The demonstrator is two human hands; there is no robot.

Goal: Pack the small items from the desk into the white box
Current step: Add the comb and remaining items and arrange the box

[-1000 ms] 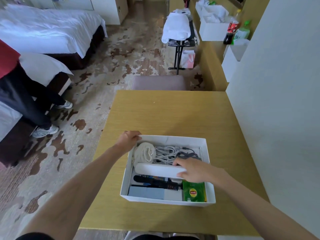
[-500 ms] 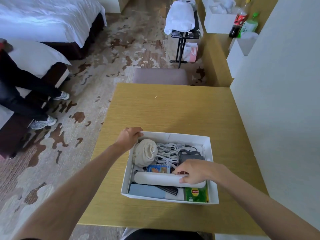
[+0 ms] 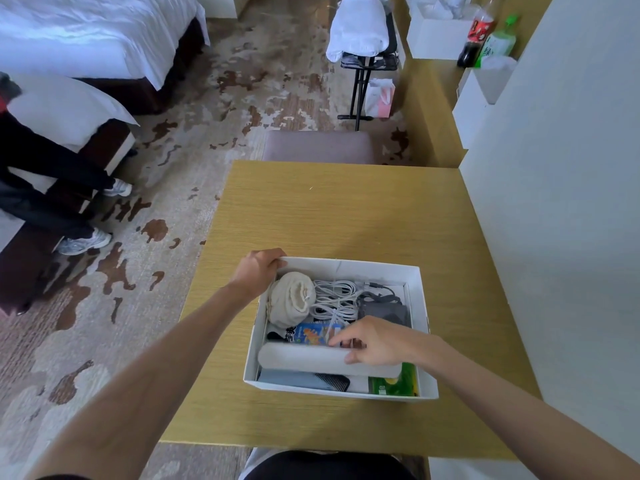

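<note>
The white box (image 3: 421,306) stands on the wooden desk (image 3: 346,209) near its front edge. My left hand (image 3: 258,271) grips the box's far left corner. My right hand (image 3: 375,339) reaches into the box, with thumb and fingertips pinched on a long white case (image 3: 304,358) that lies across it. Behind the case are a cream pouch (image 3: 292,303), coiled white cables (image 3: 334,299), a grey adapter (image 3: 381,311) and a blue packet (image 3: 311,334). In front of it lie a black comb (image 3: 334,382), a pale blue item (image 3: 287,378) and a green packet (image 3: 398,384).
A wall (image 3: 554,202) runs along the desk's right side. A padded stool (image 3: 318,147) sits at the far edge. Left on the patterned carpet are beds and a seated person's legs (image 3: 52,202). Bottles (image 3: 479,32) and white boxes stand on a far counter.
The white case has slid toward the box's near side, uncovering the blue packet and covering most of the comb. My right hand went with it; my left hand stayed on the corner.
</note>
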